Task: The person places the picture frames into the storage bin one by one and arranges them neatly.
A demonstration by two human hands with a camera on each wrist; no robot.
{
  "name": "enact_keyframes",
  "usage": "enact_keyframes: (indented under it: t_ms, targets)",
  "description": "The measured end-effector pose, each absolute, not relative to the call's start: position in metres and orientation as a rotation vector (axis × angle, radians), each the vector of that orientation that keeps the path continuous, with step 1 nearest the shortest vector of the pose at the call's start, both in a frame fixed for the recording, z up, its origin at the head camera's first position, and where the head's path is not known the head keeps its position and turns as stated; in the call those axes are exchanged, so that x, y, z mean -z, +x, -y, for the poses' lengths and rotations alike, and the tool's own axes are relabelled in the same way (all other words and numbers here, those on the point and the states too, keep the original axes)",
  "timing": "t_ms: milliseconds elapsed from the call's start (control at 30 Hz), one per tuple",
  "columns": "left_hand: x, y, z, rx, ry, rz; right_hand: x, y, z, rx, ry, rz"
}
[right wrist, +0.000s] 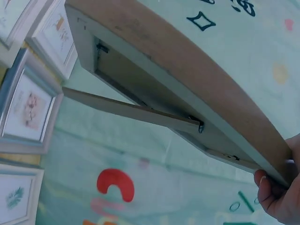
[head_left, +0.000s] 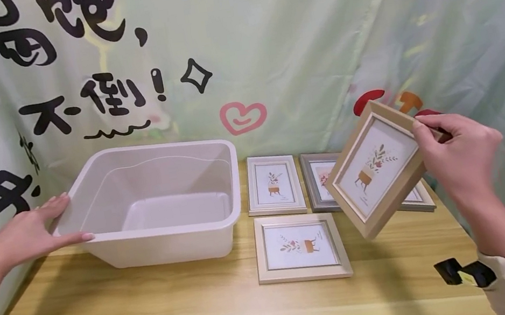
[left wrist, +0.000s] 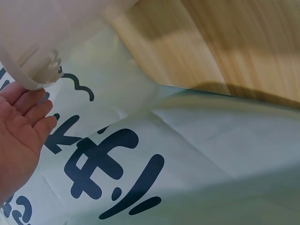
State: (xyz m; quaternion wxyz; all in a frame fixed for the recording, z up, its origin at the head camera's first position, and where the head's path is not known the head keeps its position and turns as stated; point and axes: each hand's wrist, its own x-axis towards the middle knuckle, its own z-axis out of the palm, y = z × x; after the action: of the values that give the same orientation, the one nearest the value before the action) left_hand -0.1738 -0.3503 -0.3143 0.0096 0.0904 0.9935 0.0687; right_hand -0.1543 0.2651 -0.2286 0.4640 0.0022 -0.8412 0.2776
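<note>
A printed cloth is hanging behind the bench, its black characters, pink heart and gold star showing. The bench's wood-grain top is spreading beneath everything else. Toward its back left corner a pale plastic tub is standing upright, its inside lying bare to view. The left hand is resting on the tub's left end, thumb and forefinger spreading well apart — the thumb is lying along the front rim, and the other fingers are touching the rim loosely from outside.

Above the bench's right side, a deep beige frame is tilting in the air; the right hand is clamping its upper right edge between thumb and curled fingers. Below, four frames are lying face up: a champagne frame turned sideways nearest the front edge, a second light frame behind it near the back edge, a grey frame just beside that, and a partly hidden pale frame toward the right edge. Smallest, a stand leg is jutting from the held frame's back.
</note>
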Motion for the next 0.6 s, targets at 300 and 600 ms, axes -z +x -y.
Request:
enact_keyframes:
  t_ms: [300, 600]
  targets:
    - [0.317, -0.173, 0.351, -0.211, 0.279, -3.115, 0.218, -0.164, -0.235, -0.772, 0.078, 2.015]
    - [0.319, -0.173, 0.353, -0.224, 0.293, -3.147, 0.215, -0.174, -0.21, -0.805, 0.098, 2.004]
